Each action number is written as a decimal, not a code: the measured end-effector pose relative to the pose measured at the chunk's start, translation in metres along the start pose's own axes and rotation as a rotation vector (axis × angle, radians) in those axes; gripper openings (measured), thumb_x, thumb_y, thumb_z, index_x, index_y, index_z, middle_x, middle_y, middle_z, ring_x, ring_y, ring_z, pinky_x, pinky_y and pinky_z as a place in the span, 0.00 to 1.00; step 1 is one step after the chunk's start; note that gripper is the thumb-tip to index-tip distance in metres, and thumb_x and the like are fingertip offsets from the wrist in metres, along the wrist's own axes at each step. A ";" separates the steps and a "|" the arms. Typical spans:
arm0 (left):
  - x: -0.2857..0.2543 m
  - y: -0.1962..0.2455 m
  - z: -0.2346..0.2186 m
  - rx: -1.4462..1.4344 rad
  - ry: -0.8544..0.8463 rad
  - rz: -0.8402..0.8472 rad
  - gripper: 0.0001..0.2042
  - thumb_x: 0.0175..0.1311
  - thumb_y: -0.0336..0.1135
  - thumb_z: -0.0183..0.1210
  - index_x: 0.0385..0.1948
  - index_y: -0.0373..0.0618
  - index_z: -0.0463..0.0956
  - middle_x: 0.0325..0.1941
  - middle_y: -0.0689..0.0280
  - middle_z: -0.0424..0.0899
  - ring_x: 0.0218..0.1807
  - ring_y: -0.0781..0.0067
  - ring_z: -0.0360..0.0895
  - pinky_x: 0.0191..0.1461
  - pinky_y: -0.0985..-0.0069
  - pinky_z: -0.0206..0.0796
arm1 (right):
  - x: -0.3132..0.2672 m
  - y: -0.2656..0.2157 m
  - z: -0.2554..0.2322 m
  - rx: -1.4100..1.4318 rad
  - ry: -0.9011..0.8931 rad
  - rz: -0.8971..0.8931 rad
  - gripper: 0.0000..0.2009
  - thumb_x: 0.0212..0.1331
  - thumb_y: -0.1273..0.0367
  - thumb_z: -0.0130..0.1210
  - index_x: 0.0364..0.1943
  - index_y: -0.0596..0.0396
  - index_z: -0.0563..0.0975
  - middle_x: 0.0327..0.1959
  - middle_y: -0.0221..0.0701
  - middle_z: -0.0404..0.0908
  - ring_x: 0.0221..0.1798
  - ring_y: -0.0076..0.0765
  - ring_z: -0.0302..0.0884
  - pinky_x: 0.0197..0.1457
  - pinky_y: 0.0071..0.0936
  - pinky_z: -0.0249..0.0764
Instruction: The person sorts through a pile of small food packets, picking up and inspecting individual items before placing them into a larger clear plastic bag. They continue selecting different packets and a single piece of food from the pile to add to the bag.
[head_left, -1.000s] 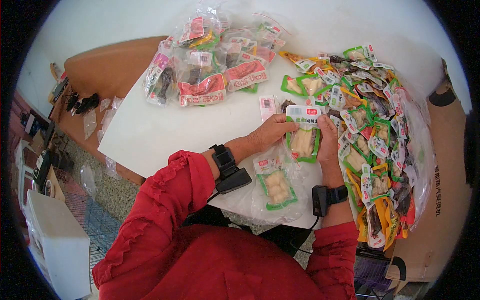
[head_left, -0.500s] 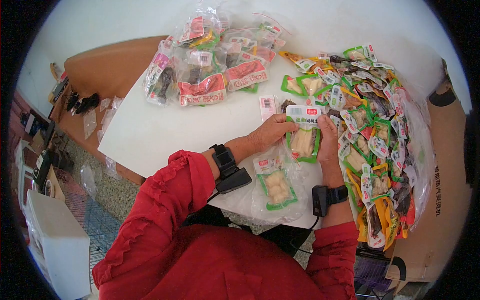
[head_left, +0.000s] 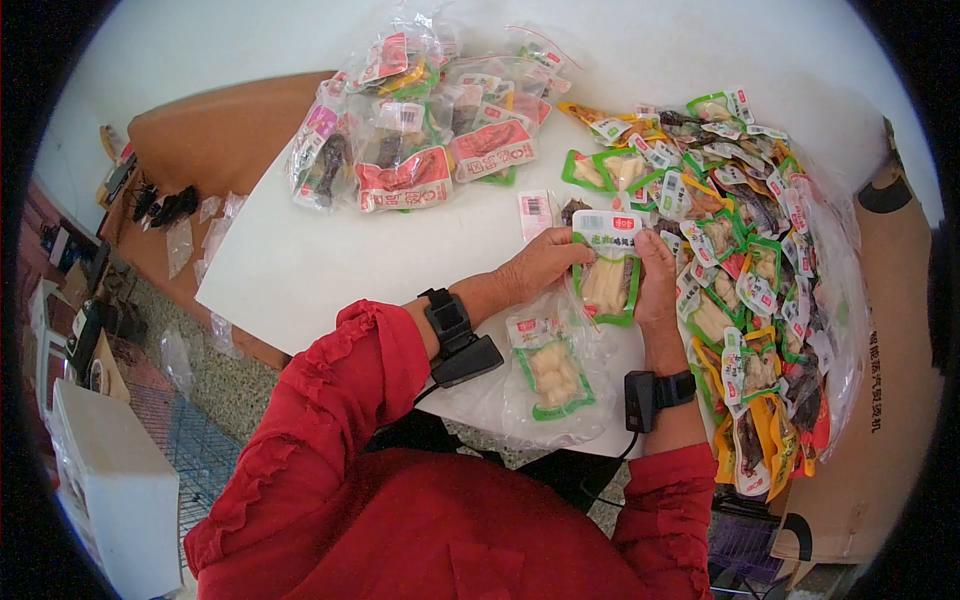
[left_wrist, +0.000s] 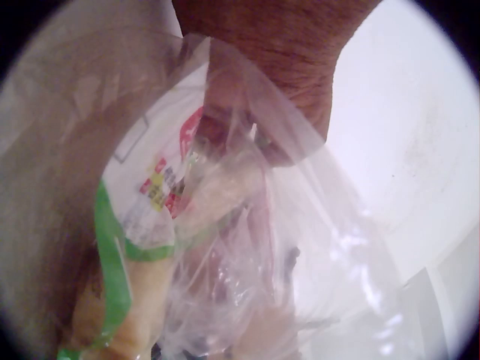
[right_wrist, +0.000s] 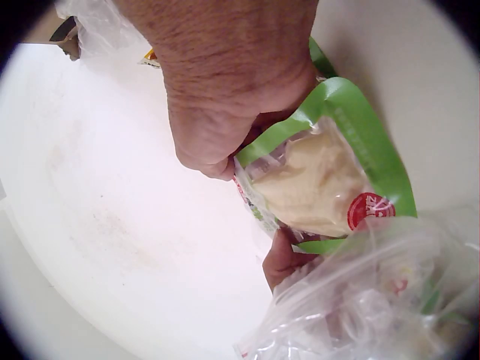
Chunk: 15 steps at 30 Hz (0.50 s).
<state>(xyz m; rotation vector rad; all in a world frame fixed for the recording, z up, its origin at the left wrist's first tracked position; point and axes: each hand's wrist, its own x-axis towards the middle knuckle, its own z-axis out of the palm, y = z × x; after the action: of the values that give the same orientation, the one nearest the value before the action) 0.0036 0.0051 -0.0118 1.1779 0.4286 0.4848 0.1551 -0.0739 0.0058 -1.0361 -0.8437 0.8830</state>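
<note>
Here, left hand (head_left: 540, 265) and right hand (head_left: 656, 280), fingers in a grip on one green-edged pouch (head_left: 606, 285), near heaped packets (head_left: 745, 250).

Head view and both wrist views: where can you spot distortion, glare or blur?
Head: a dark, rounded border rings the picture; left wrist: bright glints on the clear bag; right wrist: table washed nearly white, small print on the pouch blurred.

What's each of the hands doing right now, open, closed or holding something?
Left hand: holding the green-edged food pouch by its left side.
Right hand: holding the same pouch by its right side.
</note>
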 end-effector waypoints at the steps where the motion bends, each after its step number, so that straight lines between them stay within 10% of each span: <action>1: 0.000 -0.001 0.000 0.000 0.000 0.000 0.06 0.52 0.34 0.52 0.30 0.46 0.73 0.24 0.77 0.73 0.20 0.90 0.63 0.21 0.89 0.55 | 0.000 0.000 0.000 -0.006 0.000 0.000 0.09 0.55 0.65 0.46 0.28 0.56 0.73 0.27 0.22 0.71 0.31 0.17 0.65 0.37 0.16 0.63; 15: -0.008 0.010 0.005 -0.029 -0.007 -0.002 0.05 0.51 0.34 0.52 0.29 0.46 0.72 0.23 0.77 0.72 0.22 0.89 0.63 0.24 0.89 0.55 | 0.000 0.002 -0.001 -0.018 0.018 -0.006 0.09 0.55 0.65 0.46 0.28 0.57 0.73 0.27 0.23 0.71 0.32 0.17 0.65 0.39 0.17 0.62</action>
<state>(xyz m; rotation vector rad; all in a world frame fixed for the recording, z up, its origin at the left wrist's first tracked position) -0.0011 -0.0005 -0.0001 1.1512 0.4154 0.4830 0.1560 -0.0736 0.0039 -1.0553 -0.8405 0.8608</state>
